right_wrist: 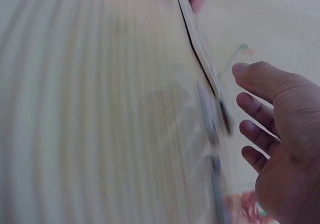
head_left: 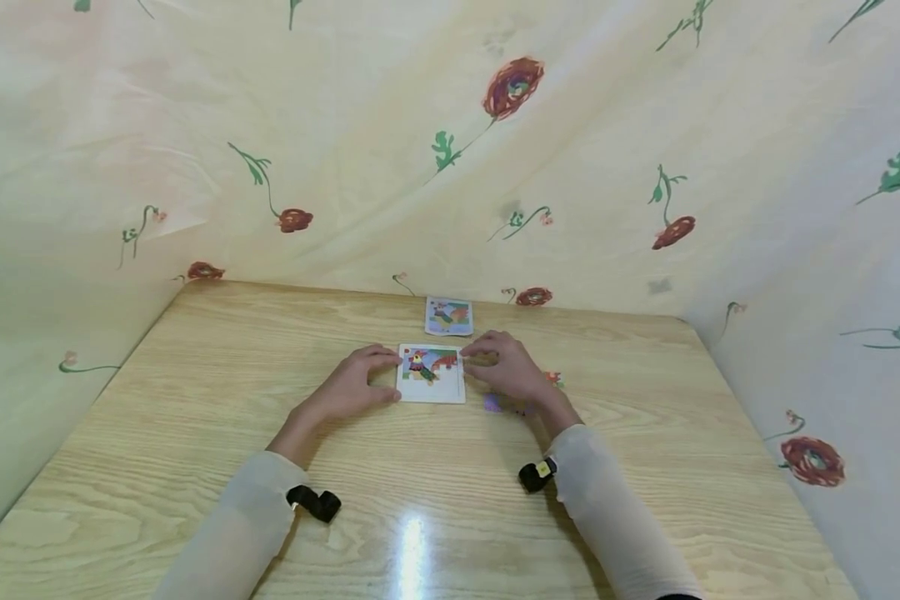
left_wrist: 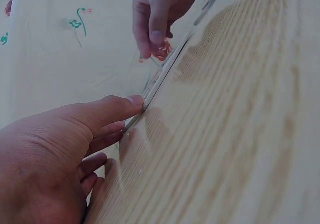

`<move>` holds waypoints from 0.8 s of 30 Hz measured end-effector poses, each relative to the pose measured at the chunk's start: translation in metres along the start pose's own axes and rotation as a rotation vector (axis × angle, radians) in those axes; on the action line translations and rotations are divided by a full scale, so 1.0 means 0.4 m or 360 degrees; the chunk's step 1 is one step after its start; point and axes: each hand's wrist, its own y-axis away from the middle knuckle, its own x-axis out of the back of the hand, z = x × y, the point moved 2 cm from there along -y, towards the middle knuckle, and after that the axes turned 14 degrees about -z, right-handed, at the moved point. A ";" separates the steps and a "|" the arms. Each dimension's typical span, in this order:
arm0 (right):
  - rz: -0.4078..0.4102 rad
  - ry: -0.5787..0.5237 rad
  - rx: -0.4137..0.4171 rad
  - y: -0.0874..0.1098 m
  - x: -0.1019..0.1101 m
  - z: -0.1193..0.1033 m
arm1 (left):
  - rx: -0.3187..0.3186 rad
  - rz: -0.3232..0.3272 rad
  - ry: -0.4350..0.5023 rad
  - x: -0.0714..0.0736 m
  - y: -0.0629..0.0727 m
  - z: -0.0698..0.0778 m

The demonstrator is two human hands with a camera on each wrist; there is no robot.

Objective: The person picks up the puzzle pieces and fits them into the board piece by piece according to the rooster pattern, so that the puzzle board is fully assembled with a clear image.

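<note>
A small white-bordered jigsaw board [head_left: 431, 393] lies on the table, with a colourful rooster picture in its upper part and bare white below. My left hand [head_left: 352, 385] rests at its left side, thumb and fingertips against the edge; the left wrist view shows the thumb [left_wrist: 132, 102] right at the rim. At the board's right edge is my right hand [head_left: 506, 367], fingers bent loosely toward the upper corner. In the right wrist view, this hand [right_wrist: 290, 119] has thumb and fingers apart, with nothing between them.
A matching picture card [head_left: 448, 317] lies behind the board near the back curtain. A purple jigsaw piece [head_left: 492, 403] lies right of the board, with red-and-green pieces [head_left: 553, 379] partly hidden behind my right wrist. Flower-patterned cloth [head_left: 375, 167] encloses the wooden table [head_left: 270, 333].
</note>
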 end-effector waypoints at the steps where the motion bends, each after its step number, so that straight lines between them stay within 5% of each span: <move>1: 0.0002 -0.0007 -0.0006 0.013 0.009 0.009 | 0.0000 -0.0001 -0.0001 0.000 0.000 0.001; 13: 0.0111 0.0030 -0.0199 0.160 0.111 0.125 | -0.0004 -0.0002 -0.0003 -0.001 0.004 0.002; 24: 0.0122 -0.0060 -0.0320 0.253 0.148 0.208 | -0.0015 -0.0003 0.0003 0.000 0.005 0.004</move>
